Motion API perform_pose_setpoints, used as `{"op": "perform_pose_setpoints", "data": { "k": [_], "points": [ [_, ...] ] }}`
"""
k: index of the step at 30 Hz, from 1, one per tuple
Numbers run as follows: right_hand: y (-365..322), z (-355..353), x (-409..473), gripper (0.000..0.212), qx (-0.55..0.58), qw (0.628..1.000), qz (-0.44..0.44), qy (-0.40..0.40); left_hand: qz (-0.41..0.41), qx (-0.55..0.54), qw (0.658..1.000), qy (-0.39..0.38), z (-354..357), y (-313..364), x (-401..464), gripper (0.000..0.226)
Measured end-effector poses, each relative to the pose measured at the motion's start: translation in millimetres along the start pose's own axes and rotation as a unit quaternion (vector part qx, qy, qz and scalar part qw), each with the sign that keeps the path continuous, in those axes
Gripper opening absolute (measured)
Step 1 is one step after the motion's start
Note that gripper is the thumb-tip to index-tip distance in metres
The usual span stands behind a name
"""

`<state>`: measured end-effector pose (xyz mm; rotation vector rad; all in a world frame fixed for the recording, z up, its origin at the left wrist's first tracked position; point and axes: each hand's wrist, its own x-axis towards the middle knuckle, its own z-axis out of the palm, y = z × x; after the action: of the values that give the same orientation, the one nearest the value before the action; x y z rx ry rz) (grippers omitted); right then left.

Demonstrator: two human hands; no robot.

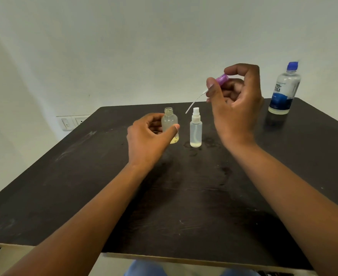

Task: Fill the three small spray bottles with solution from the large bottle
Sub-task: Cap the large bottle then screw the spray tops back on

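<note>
The dark table (104, 196) has a matt, scuffed top with faint wet marks near its middle. The large bottle (284, 90), clear plastic with a blue cap and blue label, stands upright at the far right corner, well apart from both hands; a shallow layer of pale liquid shows at its base.

The right hand (235, 108) is raised above the table, thumb and fingers pinching a purple spray head (222, 78) whose thin white dip tube (194, 102) curves down and to the left. The left hand (150, 136) curls round the open small bottle (170, 124), a rounded translucent bottle standing upright with a bare threaded neck and yellowish residue at the bottom.

Just right of it stands a capped spray bottle (195, 129), a slim translucent cylinder with a white nozzle. A third small bottle is not seen.

The tube's tip hangs up and to the right of the open neck, near it. Judged from this, reseating needs the tube brought leftward and turned vertical, in line with the bottle's upright axis. The right hand would carry that move.
</note>
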<state>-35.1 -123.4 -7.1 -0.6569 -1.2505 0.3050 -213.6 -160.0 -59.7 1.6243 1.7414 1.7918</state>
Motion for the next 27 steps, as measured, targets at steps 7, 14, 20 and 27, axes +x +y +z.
{"op": "perform_pose_setpoints", "data": {
  "k": [7, 14, 20, 27],
  "points": [
    [7, 0, 1, 0.033, 0.007, 1.0, 0.005, 0.021, 0.036, -0.014, 0.994, -0.098, 23, -10, -9, 0.032],
    [11, 1, -5, 0.031, -0.047, 0.997, -0.05, -0.022, 0.033, -0.041, 0.992, -0.114, 25, -14, -11, 0.036],
    [16, 2, -7, 0.029, -0.077, 0.994, -0.065, -0.04, 0.041, -0.035, 0.991, -0.125, 26, -13, -6, 0.041],
    [18, 3, -13, 0.029, -0.109, 0.986, -0.066, -0.108, 0.049, -0.049, 0.99, -0.127, 26, -13, -6, 0.04]
  ]
}}
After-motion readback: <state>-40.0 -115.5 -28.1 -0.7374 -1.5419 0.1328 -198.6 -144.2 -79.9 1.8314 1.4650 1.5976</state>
